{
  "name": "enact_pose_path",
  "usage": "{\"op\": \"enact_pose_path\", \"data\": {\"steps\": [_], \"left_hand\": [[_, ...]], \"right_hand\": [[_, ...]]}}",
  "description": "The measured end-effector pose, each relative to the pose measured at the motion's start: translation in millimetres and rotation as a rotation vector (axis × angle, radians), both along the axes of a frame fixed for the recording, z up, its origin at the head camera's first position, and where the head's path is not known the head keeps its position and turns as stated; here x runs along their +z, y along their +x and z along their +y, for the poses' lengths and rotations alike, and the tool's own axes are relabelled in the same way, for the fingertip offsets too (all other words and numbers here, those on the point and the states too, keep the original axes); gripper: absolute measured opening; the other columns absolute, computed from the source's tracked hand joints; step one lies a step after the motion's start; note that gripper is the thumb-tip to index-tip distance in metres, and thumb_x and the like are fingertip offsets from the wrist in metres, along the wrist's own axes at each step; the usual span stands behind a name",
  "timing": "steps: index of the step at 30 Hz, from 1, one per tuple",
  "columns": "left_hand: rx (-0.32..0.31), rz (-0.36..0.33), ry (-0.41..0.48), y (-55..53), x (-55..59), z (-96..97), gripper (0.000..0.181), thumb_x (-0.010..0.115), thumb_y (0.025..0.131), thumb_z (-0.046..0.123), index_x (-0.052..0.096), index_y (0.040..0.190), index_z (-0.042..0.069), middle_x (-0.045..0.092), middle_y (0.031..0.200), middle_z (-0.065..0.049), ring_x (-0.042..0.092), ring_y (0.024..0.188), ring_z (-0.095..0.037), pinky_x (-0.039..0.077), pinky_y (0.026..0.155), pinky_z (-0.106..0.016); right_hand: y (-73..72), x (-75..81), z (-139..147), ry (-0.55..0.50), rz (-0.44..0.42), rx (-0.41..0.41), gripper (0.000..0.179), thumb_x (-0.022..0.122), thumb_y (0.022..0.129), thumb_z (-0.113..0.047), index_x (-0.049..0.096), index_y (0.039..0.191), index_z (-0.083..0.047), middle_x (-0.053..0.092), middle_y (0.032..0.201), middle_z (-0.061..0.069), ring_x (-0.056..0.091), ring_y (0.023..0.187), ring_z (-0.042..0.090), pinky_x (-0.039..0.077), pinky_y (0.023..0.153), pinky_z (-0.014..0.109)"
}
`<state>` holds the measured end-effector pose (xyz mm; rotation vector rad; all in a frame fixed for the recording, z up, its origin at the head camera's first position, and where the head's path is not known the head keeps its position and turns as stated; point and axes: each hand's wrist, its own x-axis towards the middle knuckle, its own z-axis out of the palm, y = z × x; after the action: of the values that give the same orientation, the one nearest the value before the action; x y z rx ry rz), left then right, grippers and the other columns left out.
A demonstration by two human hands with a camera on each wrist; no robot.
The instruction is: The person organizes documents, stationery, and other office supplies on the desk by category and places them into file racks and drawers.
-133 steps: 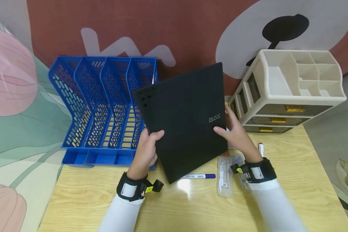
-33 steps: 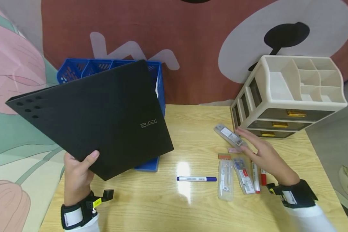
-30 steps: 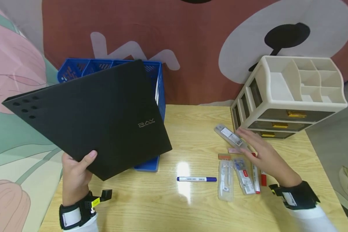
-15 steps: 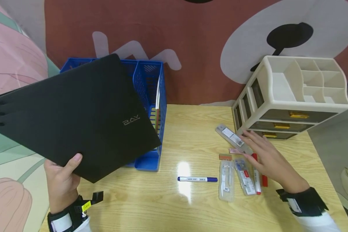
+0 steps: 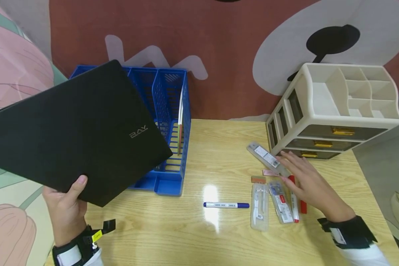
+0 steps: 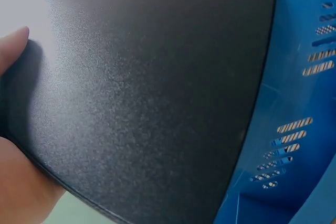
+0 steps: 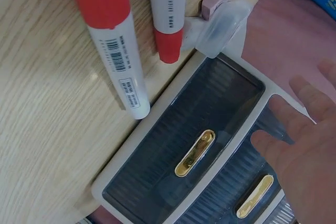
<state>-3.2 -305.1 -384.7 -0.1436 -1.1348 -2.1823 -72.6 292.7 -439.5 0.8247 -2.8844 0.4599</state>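
Note:
A black folder (image 5: 70, 133) lettered RAY is held at its lower edge by my left hand (image 5: 66, 207), thumb on the cover. It is tilted in front of the blue file rack (image 5: 171, 118) and hides much of it; in the left wrist view its cover (image 6: 157, 93) nearly fills the picture. My right hand (image 5: 310, 186) has its fingers spread over the table, close to a slim clear case (image 5: 266, 158) with a white label. Whether it touches that case is unclear. The right wrist view shows this hand (image 7: 310, 156) with nothing in it, before the drawers.
A cream drawer organizer (image 5: 306, 120) stands at the right. Two clear cases lie side by side, one (image 5: 259, 207) left of the other (image 5: 280, 202). Nearby are red markers (image 5: 294, 207), an orange-brown block (image 5: 258, 180) and a pink one (image 5: 269, 173). A blue marker (image 5: 226, 205) lies mid-table.
The right hand has let go of the folder and come over the small items. The left hand has carried the folder leftward, uncovering more of the rack's right compartments.

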Motion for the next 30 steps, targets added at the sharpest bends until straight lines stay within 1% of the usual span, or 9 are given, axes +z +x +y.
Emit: {"op": "enact_pose_path", "data": {"steps": [9, 13, 15, 19, 22, 24, 26, 30], "left_hand": [[0.11, -0.02, -0.059, 1.2, 2.8, 0.3, 0.055, 0.048, 0.076, -0.036, 0.044, 0.129, -0.022, 0.062, 0.123, -0.031, 0.061, 0.11, -0.039, 0.057, 0.09, -0.036], [0.17, -0.038, -0.073, 0.1, 4.9, 4.2, 0.055, 0.051, 0.075, -0.035, 0.046, 0.127, -0.021, 0.062, 0.123, -0.031, 0.059, 0.111, -0.039, 0.056, 0.091, -0.035], [0.216, -0.059, -0.082, -0.2, 6.3, 7.4, 0.054, 0.054, 0.073, -0.034, 0.048, 0.125, -0.021, 0.063, 0.121, -0.031, 0.059, 0.109, -0.038, 0.056, 0.09, -0.034], [0.339, -0.118, -0.181, -0.2, 10.0, 14.6, 0.052, 0.064, 0.071, -0.028, 0.055, 0.121, -0.019, 0.064, 0.117, -0.032, 0.06, 0.105, -0.037, 0.055, 0.086, -0.031], [0.401, -0.142, -0.271, -1.8, 12.5, 20.6, 0.05, 0.068, 0.071, -0.023, 0.059, 0.119, -0.017, 0.063, 0.116, -0.034, 0.061, 0.103, -0.036, 0.053, 0.084, -0.03], [0.406, -0.143, -0.281, -3.9, 13.5, 24.8, 0.049, 0.069, 0.071, -0.022, 0.059, 0.119, -0.017, 0.063, 0.115, -0.034, 0.061, 0.102, -0.036, 0.053, 0.084, -0.03], [0.413, -0.152, -0.309, -6.8, 13.4, 28.6, 0.047, 0.07, 0.072, -0.019, 0.06, 0.118, -0.015, 0.064, 0.114, -0.033, 0.061, 0.101, -0.035, 0.052, 0.084, -0.03], [0.429, -0.2, -0.403, -12.7, 11.4, 35.1, 0.043, 0.072, 0.076, -0.013, 0.063, 0.118, -0.011, 0.066, 0.112, -0.03, 0.062, 0.099, -0.031, 0.052, 0.081, -0.028]], "right_hand": [[1.6, 1.3, 7, -0.019, -0.021, -0.024, 0.072, 0.073, 0.083, -0.021, 0.043, 0.148, -0.016, 0.039, 0.153, 0.018, 0.032, 0.139, 0.041, 0.026, 0.11, 0.067], [2.2, 1.0, 11, -0.023, -0.002, -0.023, 0.074, 0.075, 0.081, -0.02, 0.043, 0.148, -0.015, 0.04, 0.152, 0.019, 0.033, 0.138, 0.042, 0.028, 0.11, 0.067], [2.5, 1.0, 13, -0.02, 0.0, -0.025, 0.075, 0.076, 0.08, -0.02, 0.042, 0.148, -0.015, 0.04, 0.152, 0.02, 0.034, 0.137, 0.042, 0.028, 0.11, 0.066], [3.7, 1.1, 15, -0.014, -0.015, -0.032, 0.076, 0.075, 0.081, -0.021, 0.041, 0.149, -0.015, 0.039, 0.153, 0.019, 0.034, 0.138, 0.042, 0.026, 0.111, 0.066], [4.3, 0.0, 16, -0.021, -0.021, -0.034, 0.075, 0.074, 0.082, -0.02, 0.041, 0.149, -0.015, 0.039, 0.153, 0.019, 0.034, 0.137, 0.042, 0.026, 0.109, 0.068], [4.6, -1.1, 17, -0.022, -0.023, -0.035, 0.074, 0.073, 0.082, -0.02, 0.041, 0.149, -0.014, 0.039, 0.153, 0.019, 0.034, 0.137, 0.042, 0.026, 0.109, 0.069], [5.4, -2.1, 17, -0.021, -0.033, -0.041, 0.074, 0.073, 0.083, -0.02, 0.04, 0.149, -0.015, 0.039, 0.153, 0.019, 0.034, 0.138, 0.043, 0.024, 0.11, 0.068], [8.7, -3.6, 20, -0.014, -0.058, -0.062, 0.075, 0.072, 0.084, -0.022, 0.038, 0.15, -0.015, 0.037, 0.154, 0.019, 0.031, 0.139, 0.043, 0.02, 0.113, 0.067]]}}
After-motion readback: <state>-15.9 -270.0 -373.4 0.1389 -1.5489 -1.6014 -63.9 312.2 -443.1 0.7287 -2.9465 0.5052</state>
